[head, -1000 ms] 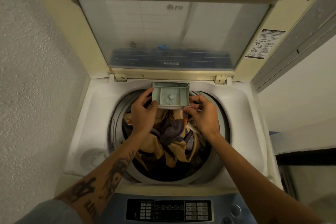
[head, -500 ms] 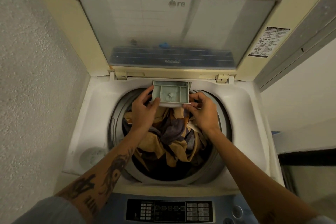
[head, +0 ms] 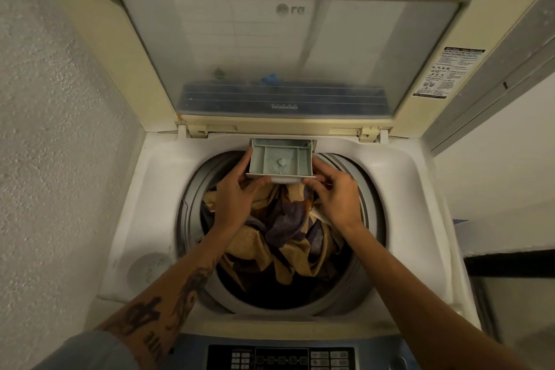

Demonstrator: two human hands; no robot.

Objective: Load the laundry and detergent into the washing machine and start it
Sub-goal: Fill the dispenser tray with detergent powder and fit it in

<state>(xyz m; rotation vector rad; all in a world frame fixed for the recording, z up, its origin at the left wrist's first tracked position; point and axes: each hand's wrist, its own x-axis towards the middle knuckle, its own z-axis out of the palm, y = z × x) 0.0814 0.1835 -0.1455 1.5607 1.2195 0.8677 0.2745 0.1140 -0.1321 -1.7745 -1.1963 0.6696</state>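
Observation:
The top-loading washing machine [head: 144, 213] stands with its lid [head: 288, 48] raised. Tan and purple laundry [head: 288, 237] fills the drum. At the back rim, the grey detergent drawer [head: 280, 161] sticks out over the drum, with pale powder and a small white lump in its middle compartment. My left hand [head: 235, 195] grips the drawer's front left corner, thumb underneath. My right hand [head: 338, 197] holds its front right corner with the fingertips.
A rough wall [head: 54, 129] runs close along the left side. The control panel [head: 279, 357] with its buttons lies at the near edge. A warning sticker [head: 444, 72] sits on the lid's right frame. To the right is a white wall [head: 495, 174].
The drawer has slid back toward its slot at the rim, so less of it sticks out. Both hands moved back with it, keeping their hold.

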